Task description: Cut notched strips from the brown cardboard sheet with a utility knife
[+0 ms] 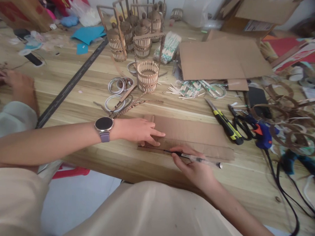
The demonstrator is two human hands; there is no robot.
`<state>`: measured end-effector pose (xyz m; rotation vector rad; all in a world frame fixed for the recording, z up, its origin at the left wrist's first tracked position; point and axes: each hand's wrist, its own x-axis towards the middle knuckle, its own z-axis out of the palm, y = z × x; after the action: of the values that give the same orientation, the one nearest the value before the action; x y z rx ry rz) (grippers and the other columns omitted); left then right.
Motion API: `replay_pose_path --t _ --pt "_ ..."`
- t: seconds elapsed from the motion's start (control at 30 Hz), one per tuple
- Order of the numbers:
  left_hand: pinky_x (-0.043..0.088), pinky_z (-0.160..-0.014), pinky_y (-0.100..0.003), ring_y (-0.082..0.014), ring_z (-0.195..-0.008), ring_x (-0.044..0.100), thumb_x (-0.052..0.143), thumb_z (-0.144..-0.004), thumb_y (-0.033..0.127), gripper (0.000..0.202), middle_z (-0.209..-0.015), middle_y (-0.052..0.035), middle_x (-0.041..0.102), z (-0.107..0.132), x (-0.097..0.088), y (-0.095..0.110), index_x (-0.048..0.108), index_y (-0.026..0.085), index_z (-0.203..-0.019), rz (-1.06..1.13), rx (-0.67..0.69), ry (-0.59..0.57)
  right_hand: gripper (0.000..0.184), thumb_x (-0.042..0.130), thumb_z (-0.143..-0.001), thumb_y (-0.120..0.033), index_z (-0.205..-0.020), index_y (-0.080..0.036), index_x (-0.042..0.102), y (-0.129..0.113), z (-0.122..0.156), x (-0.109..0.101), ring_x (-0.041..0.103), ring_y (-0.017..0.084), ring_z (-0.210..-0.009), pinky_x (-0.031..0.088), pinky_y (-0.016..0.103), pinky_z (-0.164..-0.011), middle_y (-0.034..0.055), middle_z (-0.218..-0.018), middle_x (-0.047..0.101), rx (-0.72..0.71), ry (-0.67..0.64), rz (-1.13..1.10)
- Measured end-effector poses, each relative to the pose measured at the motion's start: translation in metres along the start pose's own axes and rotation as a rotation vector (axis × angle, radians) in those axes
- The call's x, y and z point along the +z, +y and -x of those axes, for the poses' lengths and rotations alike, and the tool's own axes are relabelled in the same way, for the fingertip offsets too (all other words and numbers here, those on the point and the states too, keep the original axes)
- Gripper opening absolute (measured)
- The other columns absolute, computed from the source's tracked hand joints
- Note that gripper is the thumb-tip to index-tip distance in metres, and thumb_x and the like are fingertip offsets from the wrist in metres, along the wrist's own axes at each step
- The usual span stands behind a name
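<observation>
A flat piece of brown cardboard (190, 131) lies on the table in front of me, with dark lines running along its length. My left hand (140, 130) rests with spread fingers on its left end, a watch on the wrist. In my right hand (194, 167) I grip a pen (194, 158) whose tip touches the cardboard near its front edge, on a dark line. A cardboard ruler or strip under my left fingers cannot be made out.
A yellow-black utility knife (226, 124), scissors (242, 128) and a blue glue gun (262, 133) lie to the right. Behind stand a small stick basket (148, 76), tape rolls (115, 102) and larger cardboard (221, 60). Another person's hand (20, 84) is at the left, beyond a black strip (73, 80).
</observation>
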<state>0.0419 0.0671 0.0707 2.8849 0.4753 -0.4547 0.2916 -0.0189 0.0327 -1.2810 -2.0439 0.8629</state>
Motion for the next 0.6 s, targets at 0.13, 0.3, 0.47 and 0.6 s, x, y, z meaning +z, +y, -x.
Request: replay_pose_path --t 0.13,0.3,0.47,0.6 --pt "0.043 -0.073 -0.032 -0.0216 -0.098 0.056 0.066 -0.088 0.016 0.052 -0.157 0.0098 0.045 0.001 0.003 -0.002 0.063 0.046 -0.13 0.022 0.002 0.022 0.02 0.054 -0.089 -0.037 -0.084 -0.027 0.071 0.012 0.013 -0.025 0.073 0.022 -0.075 0.057 0.033 -0.069 0.0022 -0.082 0.077 0.117 0.025 0.117" --pt "0.044 -0.073 -0.034 -0.0231 -0.098 0.057 0.074 -0.087 0.029 0.047 -0.155 0.0045 0.049 0.003 0.011 -0.002 0.063 0.04 -0.131 -0.018 0.039 0.1 0.033 0.051 -0.087 -0.05 -0.068 -0.025 0.064 0.032 0.034 -0.078 0.062 0.019 -0.047 0.042 0.031 -0.046 0.0037 -0.073 0.074 0.271 0.079 0.352" --pt "0.044 -0.075 -0.033 -0.0239 -0.105 0.059 0.071 -0.09 0.032 0.013 -0.133 -0.006 0.066 -0.016 0.013 0.016 0.073 0.024 -0.1 -0.036 0.0 0.212 0.042 0.043 -0.09 -0.057 -0.065 -0.025 0.055 0.035 0.009 -0.103 0.053 0.02 -0.045 0.033 0.031 -0.049 0.0035 -0.052 0.058 0.274 0.017 0.604" --pt "0.043 -0.067 -0.032 -0.0223 -0.091 0.061 0.066 -0.094 0.032 0.013 -0.105 -0.0076 0.069 -0.037 0.011 0.033 0.069 0.019 -0.093 -0.082 -0.089 0.209 0.042 0.044 -0.092 -0.056 -0.068 -0.024 0.056 0.032 -0.042 -0.088 0.057 0.021 -0.056 0.03 0.029 -0.052 0.0039 -0.057 0.061 0.268 -0.19 0.711"
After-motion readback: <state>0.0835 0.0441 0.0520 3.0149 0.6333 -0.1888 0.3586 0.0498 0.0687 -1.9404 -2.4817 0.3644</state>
